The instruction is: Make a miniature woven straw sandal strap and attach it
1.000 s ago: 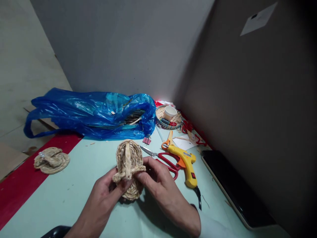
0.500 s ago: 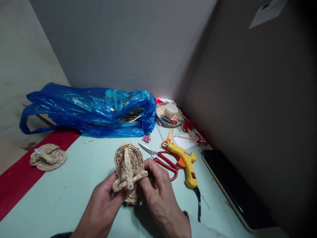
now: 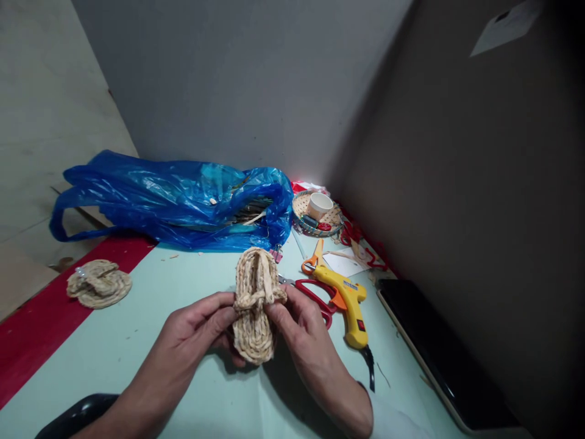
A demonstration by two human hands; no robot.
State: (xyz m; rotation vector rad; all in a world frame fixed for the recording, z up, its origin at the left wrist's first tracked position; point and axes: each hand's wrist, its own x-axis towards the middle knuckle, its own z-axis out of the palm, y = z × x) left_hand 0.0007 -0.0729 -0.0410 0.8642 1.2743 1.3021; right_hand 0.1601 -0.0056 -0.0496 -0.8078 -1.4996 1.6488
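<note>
A small woven straw sandal (image 3: 255, 338), coiled from pale braided fibre with straps across its top, is held upright above the pale green table. My left hand (image 3: 201, 326) grips its left edge, thumb on the strap's end and fingers behind. My right hand (image 3: 304, 329) pinches the right end of the strap between thumb and forefinger. Just beyond my right hand lie red-handled scissors (image 3: 325, 317), partly hidden by the sandal and hand, and a yellow glue gun (image 3: 351, 305). Another coiled straw piece (image 3: 103, 285) rests at the left, over the red strip.
A blue plastic bag (image 3: 183, 195) holding thin sticks lies at the back. Behind the glue gun stands a shallow woven basket (image 3: 299, 210) with a white cup (image 3: 320, 204). A dark phone-like slab (image 3: 439, 347) lies along the right wall. A pink binder clip (image 3: 276, 253) is beyond the sandal.
The sandal has turned so its full length and sole show more squarely. My left hand has shifted from below it to its left edge. The view has moved slightly left.
</note>
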